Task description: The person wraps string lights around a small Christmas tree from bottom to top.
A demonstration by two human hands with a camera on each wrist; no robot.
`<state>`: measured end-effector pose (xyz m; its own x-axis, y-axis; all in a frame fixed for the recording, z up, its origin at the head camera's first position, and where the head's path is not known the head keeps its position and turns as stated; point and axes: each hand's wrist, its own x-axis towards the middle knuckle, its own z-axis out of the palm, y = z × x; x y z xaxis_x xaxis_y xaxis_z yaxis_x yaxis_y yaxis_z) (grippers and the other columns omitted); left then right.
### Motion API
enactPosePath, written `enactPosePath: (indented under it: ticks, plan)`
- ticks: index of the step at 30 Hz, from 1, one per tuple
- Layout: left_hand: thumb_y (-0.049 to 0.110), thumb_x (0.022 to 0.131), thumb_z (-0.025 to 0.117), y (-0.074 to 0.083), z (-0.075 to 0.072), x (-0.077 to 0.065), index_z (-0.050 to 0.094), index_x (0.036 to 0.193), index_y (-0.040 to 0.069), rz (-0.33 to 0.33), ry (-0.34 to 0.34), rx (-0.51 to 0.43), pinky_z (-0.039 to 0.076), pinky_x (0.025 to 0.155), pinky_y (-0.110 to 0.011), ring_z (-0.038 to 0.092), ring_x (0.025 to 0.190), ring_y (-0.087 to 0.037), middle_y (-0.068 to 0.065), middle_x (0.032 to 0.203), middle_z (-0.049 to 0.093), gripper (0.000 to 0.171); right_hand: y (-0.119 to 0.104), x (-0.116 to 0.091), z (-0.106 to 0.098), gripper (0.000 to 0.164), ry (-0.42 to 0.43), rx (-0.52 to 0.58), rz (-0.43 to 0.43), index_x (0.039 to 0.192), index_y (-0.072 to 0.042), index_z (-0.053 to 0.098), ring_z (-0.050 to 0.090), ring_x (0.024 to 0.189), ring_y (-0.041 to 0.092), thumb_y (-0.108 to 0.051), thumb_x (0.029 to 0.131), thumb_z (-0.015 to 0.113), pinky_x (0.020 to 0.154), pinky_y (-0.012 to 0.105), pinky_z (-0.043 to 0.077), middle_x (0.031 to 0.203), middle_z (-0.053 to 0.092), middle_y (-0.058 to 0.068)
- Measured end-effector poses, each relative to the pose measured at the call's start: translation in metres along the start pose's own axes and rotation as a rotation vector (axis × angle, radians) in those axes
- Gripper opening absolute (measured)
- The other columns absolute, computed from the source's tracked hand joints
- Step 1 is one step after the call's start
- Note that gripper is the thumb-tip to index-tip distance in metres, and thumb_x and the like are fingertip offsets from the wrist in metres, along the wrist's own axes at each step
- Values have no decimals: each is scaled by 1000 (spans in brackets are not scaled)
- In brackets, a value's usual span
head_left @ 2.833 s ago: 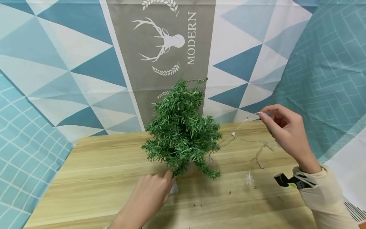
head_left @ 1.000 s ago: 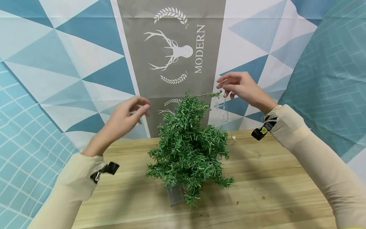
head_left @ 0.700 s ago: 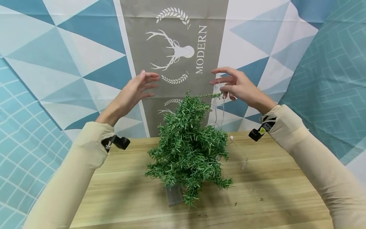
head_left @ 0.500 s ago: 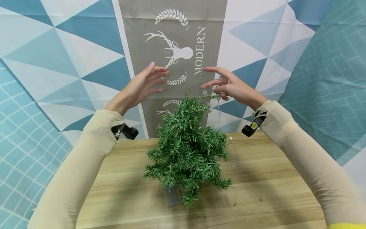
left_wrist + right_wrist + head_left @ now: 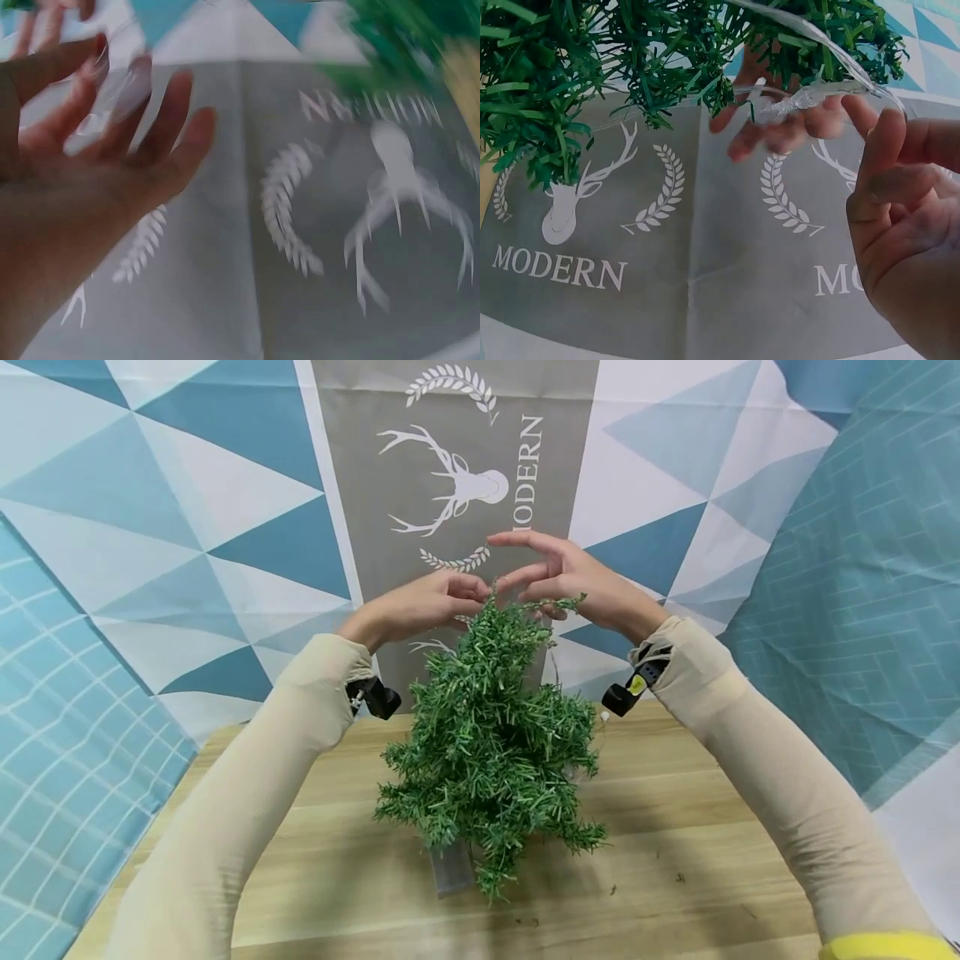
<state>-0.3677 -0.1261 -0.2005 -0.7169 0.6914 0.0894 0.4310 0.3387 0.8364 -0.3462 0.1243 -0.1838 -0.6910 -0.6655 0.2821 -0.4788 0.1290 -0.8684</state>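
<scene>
A small artificial Christmas tree stands on the wooden table. My right hand is behind its top, on the right. In the right wrist view, finger and thumb pinch the clear wire of the string lights. A clear, crystal-like piece hangs from that wire between the hands. My left hand reaches behind the treetop from the left. In the left wrist view its fingers are spread and loosely bent near blurred translucent pieces; a firm grip is not visible. The treetop partly hides both hands' fingertips.
The wooden table has small brown bits at its front right. A greyish block shows under the tree's lower branches. One white bulb lies by the back edge. A patterned cloth hangs close behind.
My left hand has left the tree's base and come up to the treetop. My right hand has carried the string lights from the right side leftward, behind the top.
</scene>
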Motion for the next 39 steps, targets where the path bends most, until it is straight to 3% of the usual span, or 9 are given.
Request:
enactPosePath:
  ticks: [4,8,14,17,23,26,30,35,39]
  plan:
    - [11,97,58,-14,-1,2,62,100,2,54,290,224,52,73,-28,62,83,-21,-14,101,67,10,-3,-2,-2,56,35,-38,10,146,-12,45,57,56,22,9,95,46,42,27,33,104,72,19]
    - [12,93,55,-24,-5,-5,57,91,8,84,589,392,40,53,-25,60,61,-20,-12,79,68,5,-3,-3,-4,47,74,-75,12,140,-8,51,59,69,25,7,95,48,46,28,36,92,71,16]
    - [13,97,55,-33,-22,-23,57,91,8,137,810,412,41,48,-24,66,61,-25,-9,69,62,8,-2,-9,-6,39,169,-144,45,133,-10,56,60,76,27,4,97,50,47,29,37,89,70,13]
    - [24,99,60,-35,-33,-36,60,89,5,110,796,420,38,50,-25,60,57,-19,-11,70,66,22,0,-12,-8,36,206,-226,63,131,-9,57,55,60,20,5,98,50,46,29,39,91,71,15]
    - [22,97,65,-38,-44,-61,56,83,1,53,650,-60,53,74,-26,67,66,-15,-3,66,65,27,16,-20,-7,38,224,-650,85,124,-4,63,59,62,21,8,90,52,55,32,48,97,71,15]
    - [16,95,67,-39,-49,-71,52,84,3,52,649,-170,55,65,-28,58,51,-16,-2,54,52,23,25,-26,-4,22,218,-889,93,108,2,69,52,53,18,-1,91,55,54,33,43,88,71,15]
    - [19,95,68,-43,-54,-86,52,97,4,2,627,-51,51,51,-28,40,43,-16,-2,54,46,21,41,-37,-6,22,181,-864,158,102,4,71,49,46,13,-6,95,53,50,31,42,86,72,17]
    - [37,94,69,-50,-54,-103,59,104,7,-122,583,209,45,49,-31,44,49,-18,-3,60,55,33,58,-54,-12,22,103,-539,256,113,2,68,68,70,24,-9,102,52,65,36,57,87,72,15]
    - [49,93,66,-58,-56,-118,64,89,7,-161,590,420,37,52,-34,44,56,-20,-3,59,54,41,66,-67,-13,25,98,-394,268,111,3,69,69,74,28,-11,104,50,68,35,58,87,71,17]
